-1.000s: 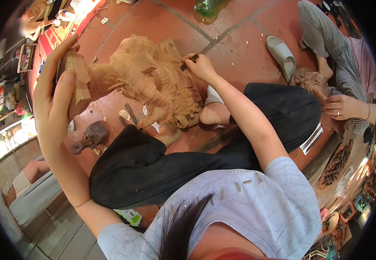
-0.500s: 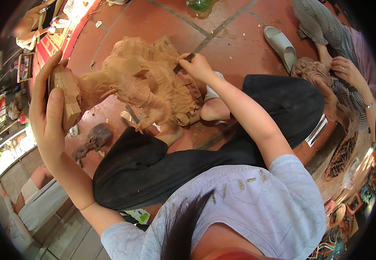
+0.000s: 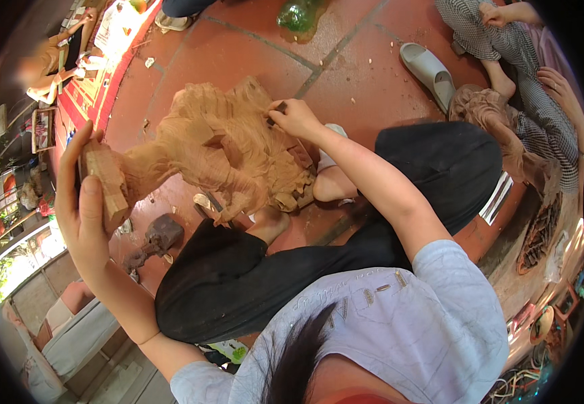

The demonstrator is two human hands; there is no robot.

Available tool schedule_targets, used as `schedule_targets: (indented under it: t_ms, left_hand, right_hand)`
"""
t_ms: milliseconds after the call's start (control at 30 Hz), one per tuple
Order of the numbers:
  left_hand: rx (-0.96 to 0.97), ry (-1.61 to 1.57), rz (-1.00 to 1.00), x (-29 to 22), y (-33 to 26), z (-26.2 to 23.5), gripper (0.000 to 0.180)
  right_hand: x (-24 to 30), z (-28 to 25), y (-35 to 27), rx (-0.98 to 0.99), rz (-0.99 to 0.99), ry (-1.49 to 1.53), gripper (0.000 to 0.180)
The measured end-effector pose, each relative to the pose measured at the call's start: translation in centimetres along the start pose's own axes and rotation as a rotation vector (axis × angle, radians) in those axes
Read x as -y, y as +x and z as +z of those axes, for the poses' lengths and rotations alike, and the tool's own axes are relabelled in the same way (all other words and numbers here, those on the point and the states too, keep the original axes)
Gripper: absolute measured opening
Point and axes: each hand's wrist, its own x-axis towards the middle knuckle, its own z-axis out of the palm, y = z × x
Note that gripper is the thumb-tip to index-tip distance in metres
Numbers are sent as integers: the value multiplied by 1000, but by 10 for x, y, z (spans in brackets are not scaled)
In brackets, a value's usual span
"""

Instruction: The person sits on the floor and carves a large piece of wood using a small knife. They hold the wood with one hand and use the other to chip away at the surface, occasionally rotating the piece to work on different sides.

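A light-brown wooden carving (image 3: 238, 145) with flowing, ridged folds lies tilted across the space before my crossed legs. My left hand (image 3: 82, 215) is closed around its squared block end (image 3: 107, 185), thumb on the near side and fingers reaching over the far side. At the carving's upper right edge, my right hand (image 3: 297, 120) pinches a small dark strip (image 3: 281, 108). Most of that strip is covered by the fingers, so its kind is unclear. My bare feet are close beneath the carving's lower side.
A grey slipper (image 3: 429, 73) lies on the red tiled floor. At right sits a co-worker in checked trousers (image 3: 537, 81), beside another brown carving (image 3: 484, 114). A dark mallet-like block (image 3: 164, 232) lies left of my knee; a green object (image 3: 299, 15) sits far ahead.
My right hand has moved slightly along the carving's upper edge, and the strip shows less. The whole view has shifted a little. A co-worker's hand at right has lifted.
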Motion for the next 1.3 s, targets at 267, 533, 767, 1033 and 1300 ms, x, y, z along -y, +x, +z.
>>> schedule_targets:
  t_ms: [267, 533, 767, 1033, 1300]
  left_hand:
    - [-29, 95, 73, 2, -2, -6, 52]
    - [-9, 114, 45, 3, -3, -5, 56]
    - [-17, 100, 61, 6, -5, -6, 57]
    - [-28, 105, 45, 5, -3, -5, 58]
    - [-41, 19, 29, 8, -3, -2, 59]
  right_hand:
    - [2, -3, 15, 53, 71, 10, 26]
    - [-1, -9, 27, 117, 114, -1, 26]
    - [35, -7, 7, 193, 88, 71, 26]
    - [22, 4, 12, 169, -54, -66, 26]
    - [9, 9, 15, 90, -98, -17, 25]
